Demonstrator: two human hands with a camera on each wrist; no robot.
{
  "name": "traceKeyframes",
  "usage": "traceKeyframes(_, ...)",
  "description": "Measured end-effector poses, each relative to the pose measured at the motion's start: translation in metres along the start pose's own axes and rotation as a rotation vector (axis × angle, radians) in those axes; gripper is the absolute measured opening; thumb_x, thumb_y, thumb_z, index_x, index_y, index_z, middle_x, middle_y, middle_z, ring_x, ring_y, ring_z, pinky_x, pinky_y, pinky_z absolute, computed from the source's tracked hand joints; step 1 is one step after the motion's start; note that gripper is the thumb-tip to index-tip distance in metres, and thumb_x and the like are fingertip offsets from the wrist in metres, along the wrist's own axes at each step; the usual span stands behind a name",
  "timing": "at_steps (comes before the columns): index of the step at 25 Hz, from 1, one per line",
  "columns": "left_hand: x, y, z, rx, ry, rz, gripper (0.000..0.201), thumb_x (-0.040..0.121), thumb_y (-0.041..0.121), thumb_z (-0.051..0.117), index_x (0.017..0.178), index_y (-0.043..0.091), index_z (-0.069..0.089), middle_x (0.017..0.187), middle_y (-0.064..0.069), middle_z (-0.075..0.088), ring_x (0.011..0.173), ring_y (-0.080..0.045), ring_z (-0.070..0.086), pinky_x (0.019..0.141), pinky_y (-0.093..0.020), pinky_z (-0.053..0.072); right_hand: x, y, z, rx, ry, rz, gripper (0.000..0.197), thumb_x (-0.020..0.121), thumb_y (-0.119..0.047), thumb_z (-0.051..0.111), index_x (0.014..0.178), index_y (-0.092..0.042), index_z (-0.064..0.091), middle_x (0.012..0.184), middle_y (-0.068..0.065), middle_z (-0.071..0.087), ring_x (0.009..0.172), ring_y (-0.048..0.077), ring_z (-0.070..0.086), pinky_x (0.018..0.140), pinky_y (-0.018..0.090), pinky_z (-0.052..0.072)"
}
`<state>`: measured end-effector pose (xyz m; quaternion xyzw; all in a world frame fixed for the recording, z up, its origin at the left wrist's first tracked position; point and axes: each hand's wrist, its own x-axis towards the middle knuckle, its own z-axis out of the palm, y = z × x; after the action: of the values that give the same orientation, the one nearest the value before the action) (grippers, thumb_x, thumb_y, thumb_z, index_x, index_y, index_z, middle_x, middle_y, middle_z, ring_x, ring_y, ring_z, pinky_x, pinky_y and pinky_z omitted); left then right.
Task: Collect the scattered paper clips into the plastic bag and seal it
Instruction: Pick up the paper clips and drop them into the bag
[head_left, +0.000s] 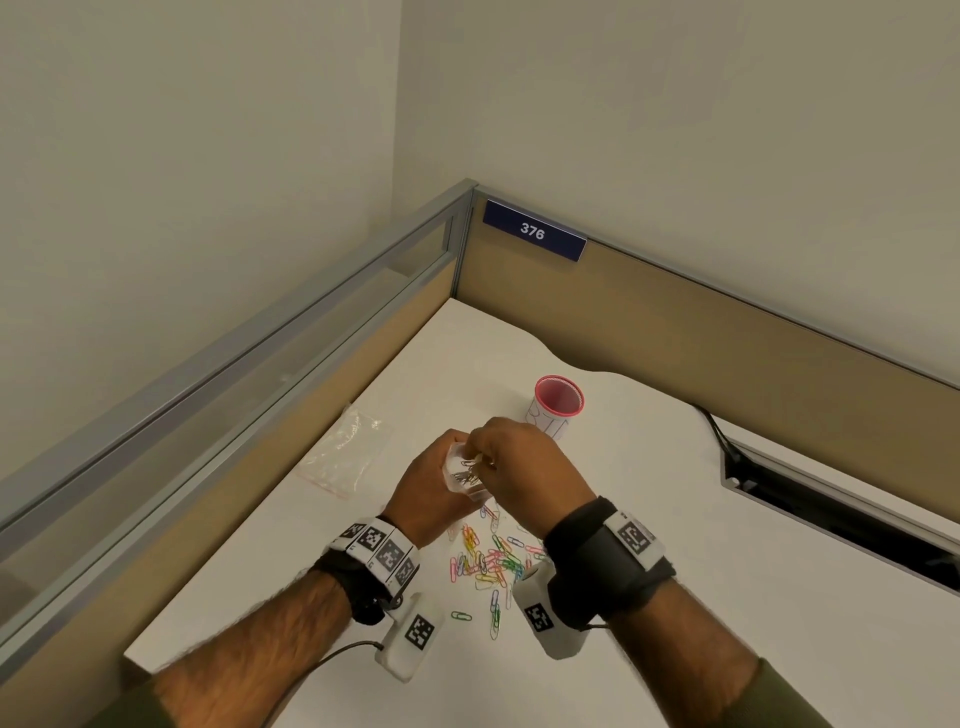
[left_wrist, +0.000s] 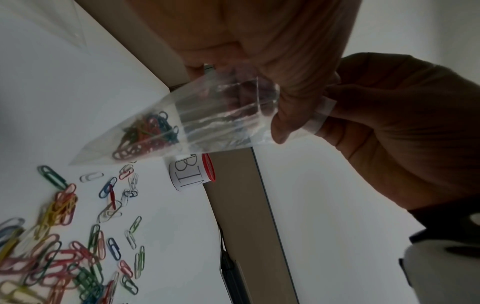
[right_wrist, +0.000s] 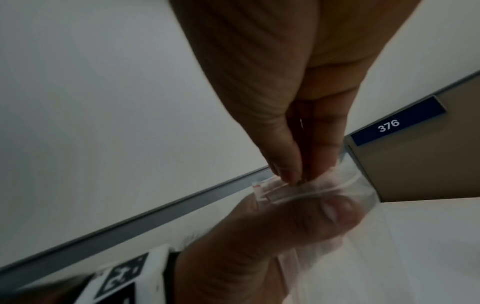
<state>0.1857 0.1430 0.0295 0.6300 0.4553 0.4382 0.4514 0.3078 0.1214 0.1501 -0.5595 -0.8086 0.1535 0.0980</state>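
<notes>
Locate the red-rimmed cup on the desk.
In the head view, the red-rimmed cup stands upright on the white desk, just beyond the right hand and toward the back partition, apart from the loose paper clips nearer the person.

Black wristbands, checkered white tags

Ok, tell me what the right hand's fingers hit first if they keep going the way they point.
The right hand points its pinched fingertips down at the plastic bag mouth, so probably the clips inside; depth is unclear.
</notes>
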Motion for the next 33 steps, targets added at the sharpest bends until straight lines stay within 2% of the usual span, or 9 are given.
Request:
traceKeyframes(3,-0.002,0.004,-0.005,-0.091,0.004,0.012,0.044,0.069,0.029,0.082,0.105,0.024,0.057,0.100,0.008,0.069,0.102,-0.011,0.065,0.090,-0.026,0.051,-0.008,0.010,-0.012,0.160,0.168,-0.028,0.017,0.093,-0.011,0.056,0.102,-0.016,0.070,0.098,0.001,0.067,0.087,0.016,0.062,0.079,0.027,0.053)
traceKeyframes(6,-0.006,0.003,-0.014,-0.144,0.040,0.021,0.043,0.073,0.015,0.083,0.108,0.016,0.058,0.102,0.002,0.071,0.108,-0.015,0.065,0.098,-0.027,0.049,-0.002,0.059,-0.003,0.254,0.258,0.101,0.018,0.092,-0.009,0.057,0.101,-0.018,0.069,0.098,-0.003,0.069,0.087,0.013,0.065,0.082,0.028,0.055)
traceKeyframes(10,-0.012,0.004,-0.032,-0.182,0.086,0.029,0.044,0.072,0.025,0.081,0.108,0.015,0.058,0.100,-0.001,0.070,0.111,-0.019,0.064,0.102,-0.031,0.048,0.019,0.128,0.053,-0.022,-0.028,0.327,0.022,0.093,-0.014,0.055,0.109,-0.021,0.066,0.119,0.001,0.065,0.108,0.020,0.060,0.096,0.031,0.048)
traceKeyframes(15,-0.015,0.004,-0.057,-0.142,0.140,0.016,0.050,0.072,0.029,0.079,0.118,0.022,0.062,0.098,-0.001,0.069,0.109,-0.020,0.064,0.103,-0.033,0.046,0.049,0.148,0.114,-0.110,-0.313,0.309,0.044,0.091,-0.009,0.053,0.133,-0.021,0.050,0.139,0.004,0.048,0.127,0.024,0.048,0.106,0.034,0.040)
traceKeyframes(19,-0.017,0.000,-0.065,-0.111,0.155,-0.037,0.053,0.073,0.028,0.078,0.123,0.031,0.062,0.097,0.003,0.068,0.109,-0.015,0.063,0.099,-0.027,0.047,0.068,0.137,0.137,-0.103,-0.356,0.223,0.064,0.086,0.001,0.053,0.144,-0.018,0.036,0.153,0.007,0.030,0.138,0.027,0.034,0.114,0.038,0.033)
traceKeyframes(22,-0.019,-0.001,-0.065,-0.107,0.162,-0.048,0.050,0.074,0.024,0.078,0.121,0.031,0.063,0.098,0.001,0.067,0.109,-0.015,0.063,0.097,-0.028,0.048,0.060,0.136,0.145,-0.134,-0.387,0.156,0.068,0.085,0.001,0.056,0.146,-0.018,0.031,0.157,0.006,0.023,0.142,0.027,0.027,0.115,0.040,0.031)
traceKeyframes(27,-0.021,0.001,-0.061,-0.132,0.178,-0.041,0.045,0.073,0.016,0.078,0.115,0.025,0.063,0.100,-0.004,0.069,0.108,-0.017,0.064,0.103,-0.033,0.048,0.015,0.138,0.144,-0.120,-0.334,0.098,0.047,0.090,-0.007,0.052,0.136,-0.019,0.047,0.142,0.005,0.041,0.129,0.025,0.041,0.108,0.035,0.039)
traceKeyframes(30,-0.020,0.002,-0.058,-0.156,0.170,-0.023,0.044,0.073,0.016,0.078,0.113,0.020,0.061,0.101,-0.004,0.070,0.108,-0.017,0.065,0.104,-0.033,0.048,-0.012,0.154,0.129,-0.061,-0.219,0.196,0.043,0.093,-0.009,0.050,0.134,-0.021,0.051,0.135,0.003,0.050,0.123,0.021,0.047,0.104,0.030,0.041)
traceKeyframes(33,-0.019,0.002,-0.055,-0.185,0.150,-0.016,0.045,0.074,0.018,0.079,0.115,0.019,0.060,0.101,-0.003,0.071,0.110,-0.017,0.065,0.105,-0.034,0.047,-0.032,0.167,0.118,-0.021,-0.248,0.366,0.057,0.087,-0.036,0.064,0.138,-0.021,0.044,0.137,0.004,0.045,0.126,0.023,0.044,0.104,0.035,0.042)
